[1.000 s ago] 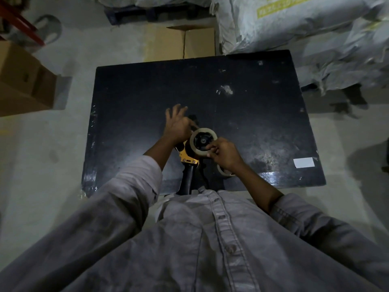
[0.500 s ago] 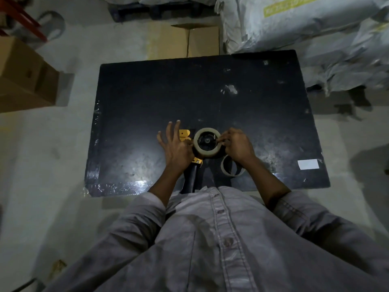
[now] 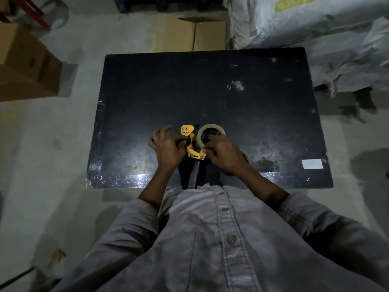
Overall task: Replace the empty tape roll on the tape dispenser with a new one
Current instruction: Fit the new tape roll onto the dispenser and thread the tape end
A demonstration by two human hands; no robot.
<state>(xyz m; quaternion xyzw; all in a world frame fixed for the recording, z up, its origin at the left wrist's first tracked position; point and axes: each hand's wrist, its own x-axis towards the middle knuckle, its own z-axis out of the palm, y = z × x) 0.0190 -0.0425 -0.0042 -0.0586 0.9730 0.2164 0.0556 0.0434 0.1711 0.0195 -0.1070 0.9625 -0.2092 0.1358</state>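
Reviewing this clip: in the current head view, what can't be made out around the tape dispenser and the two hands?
- Tape end: the right hand covers the near edge of the tape roll, so threading cannot be judged.
- Empty core: mostly hidden behind the right hand and wrist.
- Dispenser handle: dark against the black table, its near end hidden by the shirt.
- Left hand: its fingertips hide their grip on the yellow dispenser frame.

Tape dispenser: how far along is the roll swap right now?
Done: a tape roll sits on the hub of the yellow tape dispenser, and the empty core lies on the black table, mostly hidden. In hand: the left hand steadies the frame while the right hand works at the roll's near edge. Left: probably threading the tape; not visible.
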